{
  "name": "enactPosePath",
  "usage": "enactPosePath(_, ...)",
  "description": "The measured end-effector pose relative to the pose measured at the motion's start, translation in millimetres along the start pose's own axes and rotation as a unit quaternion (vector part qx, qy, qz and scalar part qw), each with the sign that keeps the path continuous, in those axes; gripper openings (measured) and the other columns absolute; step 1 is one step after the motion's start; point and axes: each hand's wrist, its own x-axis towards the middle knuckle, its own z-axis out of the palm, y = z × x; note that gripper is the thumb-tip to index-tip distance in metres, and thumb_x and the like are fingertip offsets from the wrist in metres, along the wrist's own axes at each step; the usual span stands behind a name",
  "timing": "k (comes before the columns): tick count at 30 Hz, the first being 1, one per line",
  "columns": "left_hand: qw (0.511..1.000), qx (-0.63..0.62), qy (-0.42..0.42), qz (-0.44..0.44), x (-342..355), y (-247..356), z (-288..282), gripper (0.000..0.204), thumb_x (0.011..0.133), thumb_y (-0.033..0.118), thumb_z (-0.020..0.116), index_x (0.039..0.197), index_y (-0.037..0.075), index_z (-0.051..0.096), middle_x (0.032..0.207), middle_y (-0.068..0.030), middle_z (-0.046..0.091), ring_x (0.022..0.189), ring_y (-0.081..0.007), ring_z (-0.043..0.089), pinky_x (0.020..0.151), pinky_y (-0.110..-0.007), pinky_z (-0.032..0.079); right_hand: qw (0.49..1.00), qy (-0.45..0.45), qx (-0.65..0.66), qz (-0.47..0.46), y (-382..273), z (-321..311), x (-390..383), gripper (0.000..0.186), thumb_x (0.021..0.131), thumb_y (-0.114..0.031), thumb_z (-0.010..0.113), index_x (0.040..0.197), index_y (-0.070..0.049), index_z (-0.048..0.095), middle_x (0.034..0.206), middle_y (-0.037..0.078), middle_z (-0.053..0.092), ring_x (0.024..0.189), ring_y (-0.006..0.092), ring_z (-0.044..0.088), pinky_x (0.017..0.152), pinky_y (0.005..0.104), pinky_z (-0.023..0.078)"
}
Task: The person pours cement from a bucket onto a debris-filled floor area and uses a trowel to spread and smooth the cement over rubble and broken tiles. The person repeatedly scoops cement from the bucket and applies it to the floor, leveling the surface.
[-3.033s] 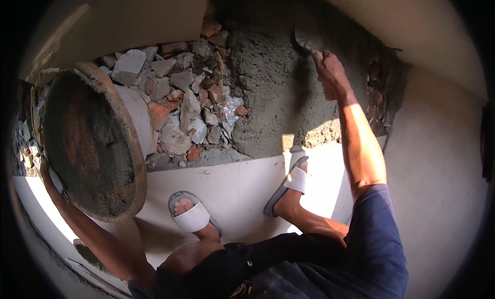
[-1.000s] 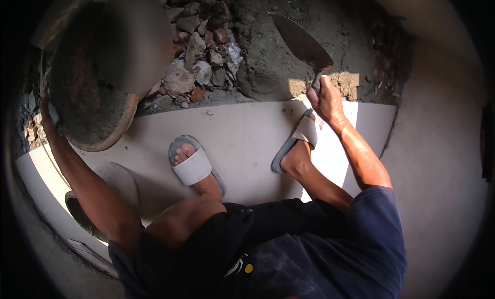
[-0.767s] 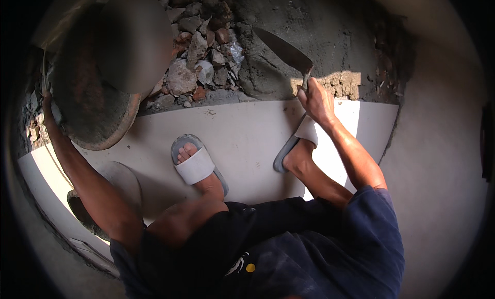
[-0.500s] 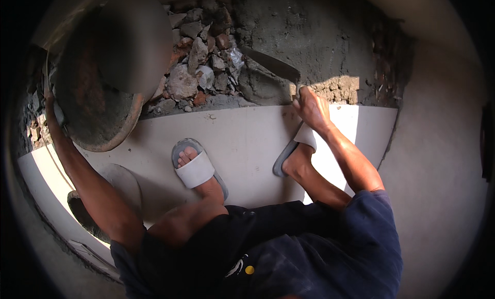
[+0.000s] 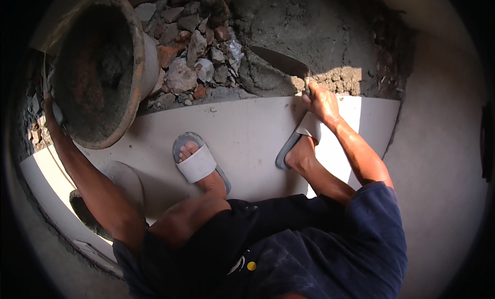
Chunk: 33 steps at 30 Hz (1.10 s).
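Note:
My right hand (image 5: pixel 320 100) grips the handle of a trowel (image 5: pixel 281 60), whose dark blade rests against wet grey mortar (image 5: pixel 314 30). A ridge of mortar lies beside the blade. At the left, my left hand (image 5: pixel 51 112) is at the outer edge of a large mortar-stained bucket (image 5: pixel 135 87), apparently holding it; its fingers are mostly hidden. The bucket is tipped so that its mouth faces me, with grey residue coating the inside. Broken stones and brick pieces (image 5: pixel 181 76) lie between the bucket and the mortar.
My sandalled feet (image 5: pixel 198 164) stand on a pale tiled strip (image 5: pixel 242 128) bordering the rubble. Behind my left forearm is another grey container (image 5: pixel 124 180), with a dark opening. A plain pale surface (image 5: pixel 438 118) rises at the right.
A blurred grey shape that covered part of the bucket is gone, and its rim and inside now show plainly. My right hand and the trowel have shifted slightly right and up.

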Motion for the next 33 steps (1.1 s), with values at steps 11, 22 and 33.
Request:
enactPosePath(11,1.000,0.007,0.003,0.011,2,-2,0,0.067,0.088,0.044,0.064,0.137,0.000,0.051,0.132,-0.0107,0.057,0.122,-0.0220,0.051,0.106,-0.033,0.036,0.990,-0.142,0.007,-0.011,-13,12,-15,0.026,0.087,-0.031,0.064,0.095,-0.007,0.057,0.080,0.017,0.065,0.076,0.0371,0.065,0.067,0.0471,0.049)
enactPosePath(22,0.999,-0.015,0.007,0.028,0,-5,-2,0.067,0.087,0.045,0.065,0.136,0.001,0.053,0.131,-0.0106,0.057,0.122,-0.0219,0.051,0.106,-0.033,0.035,0.987,-0.101,0.107,0.059,-72,-80,93,0.045,0.096,-0.040,0.050,0.099,0.004,0.057,0.075,0.017,0.060,0.062,0.0228,0.063,0.063,0.0401,0.052)
enactPosePath(33,0.999,-0.040,-0.002,0.029,20,-21,-14,0.066,0.085,0.045,0.067,0.133,0.001,0.056,0.131,-0.0103,0.058,0.122,-0.0215,0.051,0.106,-0.033,0.035,0.942,-0.213,-0.229,-0.119,-80,-92,90,0.034,0.094,-0.033,0.051,0.098,-0.001,0.061,0.080,0.025,0.066,0.081,0.0408,0.067,0.072,0.0497,0.054)
